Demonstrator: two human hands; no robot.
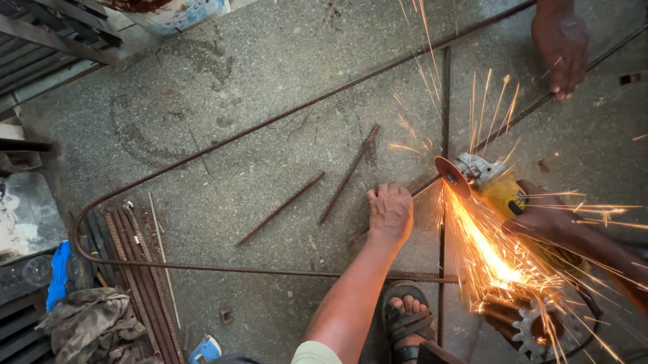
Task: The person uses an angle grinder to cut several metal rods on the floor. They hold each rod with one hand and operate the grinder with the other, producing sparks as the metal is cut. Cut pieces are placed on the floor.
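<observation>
- Rebar [483, 149] lies on the concrete floor [261, 83], running diagonally from the middle toward the upper right corner; grinder disc meets it near floor centre-right, sparks [491, 255] spraying down toward the near edge.
- Angle grinder [488, 182], yellow body, is gripped by right hand [540, 216], fingers closed around the housing.
- Left hand [389, 212] is flat, palm down, fingers together, pressing on the rebar just left of the disc.
- Another person's hand [562, 44] at the upper right is closed on the same bar, holding it down.
- Long bent bar [192, 157] loops across the floor from upper right to a curve at the left, then back along the near side.
- Two short rebar offcuts [281, 207] lie loose near centre.
- Bundle of rusty rods [143, 284] sits by the left near corner, crumpled cloth [97, 334] beside it.
- Sandalled foot [407, 324] and a gear wheel [531, 329] are at the near edge.
</observation>
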